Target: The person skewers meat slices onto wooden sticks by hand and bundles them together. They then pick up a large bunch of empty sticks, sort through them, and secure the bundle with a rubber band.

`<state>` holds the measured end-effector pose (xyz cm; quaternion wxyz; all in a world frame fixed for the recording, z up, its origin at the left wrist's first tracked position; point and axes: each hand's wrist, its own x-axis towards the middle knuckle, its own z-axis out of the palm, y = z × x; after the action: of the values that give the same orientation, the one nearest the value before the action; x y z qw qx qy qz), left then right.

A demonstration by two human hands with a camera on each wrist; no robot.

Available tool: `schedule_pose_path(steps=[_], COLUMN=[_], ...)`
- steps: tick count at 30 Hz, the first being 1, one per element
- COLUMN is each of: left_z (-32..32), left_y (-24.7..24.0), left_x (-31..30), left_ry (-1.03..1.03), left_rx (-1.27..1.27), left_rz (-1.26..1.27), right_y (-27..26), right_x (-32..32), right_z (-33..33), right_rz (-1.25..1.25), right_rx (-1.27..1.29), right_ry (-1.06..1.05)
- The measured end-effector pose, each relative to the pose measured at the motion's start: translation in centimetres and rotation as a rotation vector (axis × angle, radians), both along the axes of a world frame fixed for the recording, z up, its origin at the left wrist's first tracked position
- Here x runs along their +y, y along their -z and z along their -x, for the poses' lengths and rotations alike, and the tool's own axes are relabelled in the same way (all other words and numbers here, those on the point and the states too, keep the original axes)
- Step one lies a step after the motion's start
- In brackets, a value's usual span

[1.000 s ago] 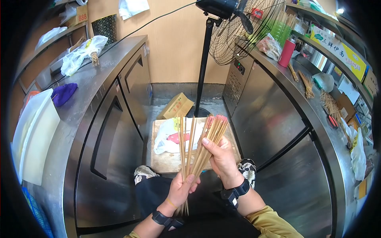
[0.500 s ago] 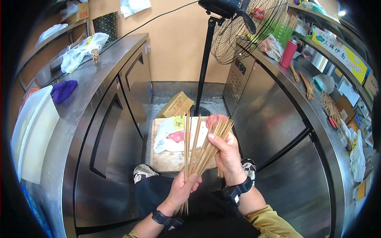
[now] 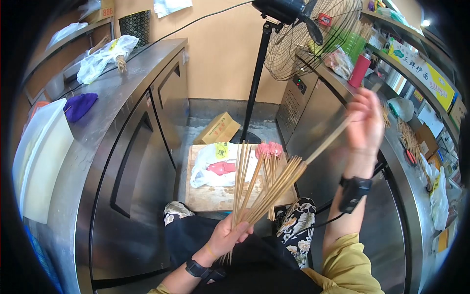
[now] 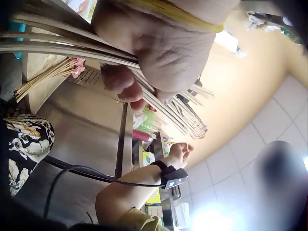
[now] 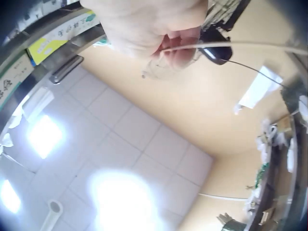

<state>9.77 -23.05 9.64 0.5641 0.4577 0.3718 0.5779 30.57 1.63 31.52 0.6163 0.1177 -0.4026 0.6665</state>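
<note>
The left hand [image 3: 229, 237] grips a fanned bundle of thin wooden sticks [image 3: 274, 192] near their lower ends, above the lap. Raised to the right, the blurred right hand [image 3: 364, 122] pinches a thin stick [image 3: 327, 142] that slants down toward the top of the bundle. In the right wrist view, curled fingers of the right hand [image 5: 159, 29] hold this stick [image 5: 240, 45]. The left wrist view has the left hand [image 4: 163, 53] wrapped round several sticks [image 4: 62, 42]. Pink-topped sticks [image 3: 269, 169] stand or lean at the board's right side; which is unclear.
A wooden board [image 3: 215, 200] bears a white plastic bag [image 3: 203, 169] with a pink item. Steel counters stand left [image 3: 134, 63] and right [image 3: 320, 73]. Behind the board are a cardboard box [image 3: 220, 128] and a black standing fan [image 3: 257, 73]. A red bottle [image 3: 359, 71] stands on the right counter.
The right hand has left the upper part of the bundle and moved up and right, with a stick in its fingers. The left hand still grips the bundle, whose sticks now fan wider.
</note>
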Motion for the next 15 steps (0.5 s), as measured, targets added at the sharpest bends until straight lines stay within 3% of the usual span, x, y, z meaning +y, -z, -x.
schedule_pose_path(steps=[4, 6, 10, 12, 15], left_z=[0.8, 1.1, 1.3, 1.4, 1.6], left_y=[0.2, 0.3, 0.2, 0.1, 0.0], left_x=[-0.4, -0.4, -0.8, -1.2, -1.4], left_ry=[0.029, 0.027, -0.018, -0.024, -0.022], left_rx=[-0.121, -0.169, -0.215, -0.218, -0.191], left_rz=[-0.003, -0.012, -0.029, -0.038, -0.055], right_y=[-0.6, 1.4, 6.7, 9.4, 11.6], right_x=[1.8, 1.6, 3.3, 5.9, 8.5], right_z=[-7.5, -7.2, -6.0, -7.9, -10.6], right_rz=[0.011, 0.159, 0.474, 0.512, 0.590], right_rx=[0.176, 0.161, 0.294, 0.401, 0.484], right_ry=[0.013, 0.224, 0.118, -0.028, -0.005])
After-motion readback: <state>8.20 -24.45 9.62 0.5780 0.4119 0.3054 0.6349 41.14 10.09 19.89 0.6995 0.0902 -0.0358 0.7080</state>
